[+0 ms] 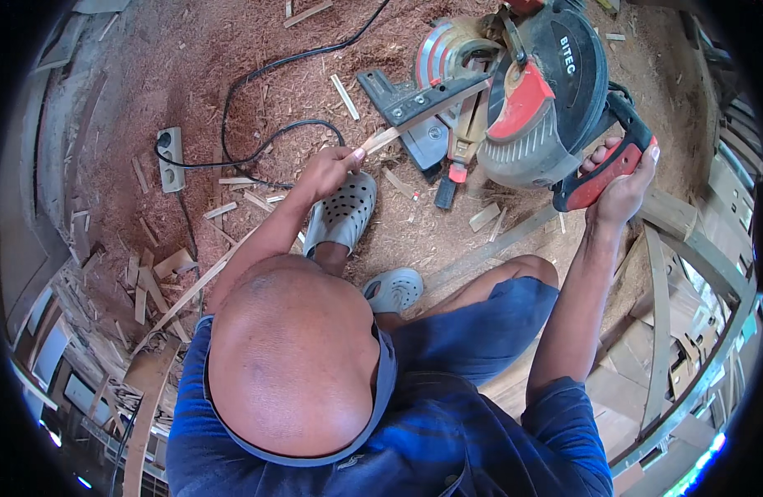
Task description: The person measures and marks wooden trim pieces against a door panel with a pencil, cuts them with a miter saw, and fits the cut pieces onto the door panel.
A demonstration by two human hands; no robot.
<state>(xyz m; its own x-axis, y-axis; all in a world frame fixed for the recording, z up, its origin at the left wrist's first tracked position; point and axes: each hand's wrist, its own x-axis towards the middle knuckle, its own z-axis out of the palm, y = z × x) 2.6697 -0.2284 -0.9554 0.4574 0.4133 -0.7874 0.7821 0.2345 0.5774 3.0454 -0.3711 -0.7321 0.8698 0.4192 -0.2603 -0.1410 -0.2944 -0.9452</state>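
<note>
Head view, looking straight down over the person's head and blue shirt: the saw (534,91), a red, grey and black mitre saw, sits on a sawdust floor (191,58), and everything here is placed off it. The right hand (621,186) is at the saw's near right side, fingers wrapped tight round the red handle (601,178). The left hand (332,170) is out to the saw's left, fingers pinched shut on the near end of a thin wood strip (423,116). That strip runs up and right from the hand, across the saw's dark base, its far end under the blade guard. Just nearer than the saw's base, two grey clogs (344,211) rest in the sawdust. A black cable (257,79) loops away to the left of the saw toward a socket strip (171,157). Offcuts (154,282) lie scattered well left of the saw.
</note>
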